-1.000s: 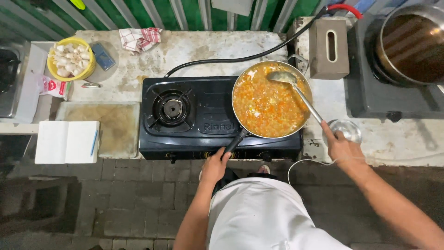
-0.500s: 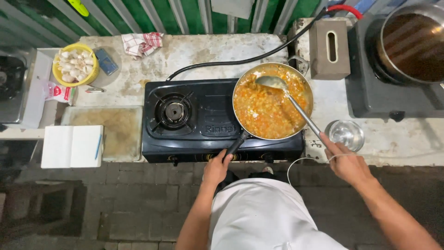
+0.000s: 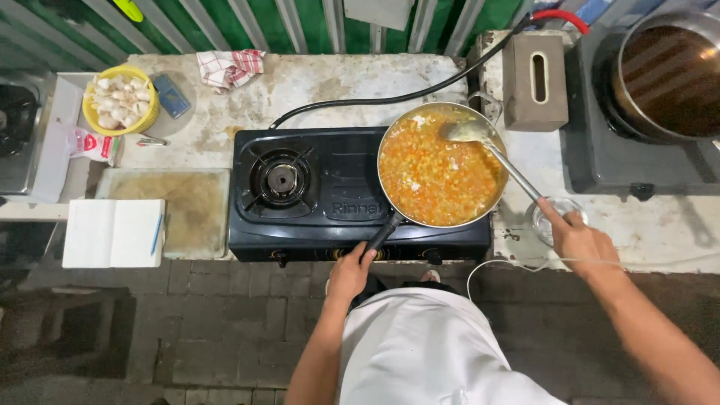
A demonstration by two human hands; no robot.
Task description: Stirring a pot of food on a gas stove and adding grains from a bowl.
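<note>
Stove [image 3: 315,191] first: a black two-burner unit on a stained counter [image 3: 337,82], its left burner bare, its right one covered by a wide pan [image 3: 439,165] full of orange, chunky food. The pan's dark handle [image 3: 382,232] runs down and to the left from the rim, straight toward the person, and the left hand [image 3: 349,274] is closed around its end. The ladle [image 3: 480,135] lies the other way — its bowl rests in the food at the pan's upper right, and its long shaft slants down to the right, out over the rim, to the right hand [image 3: 581,240], which is wrapped about the shaft's end. So the ladle's long axis points up and left from the grip, into the pan. Just beside that hand sits a small glass bowl [image 3: 551,214], partly covered by the fingers; what it holds is hard to make out. A large pot [image 3: 667,75] at the upper right is cut off by the frame edge, and the ladle's bowl is half sunk in food.
</note>
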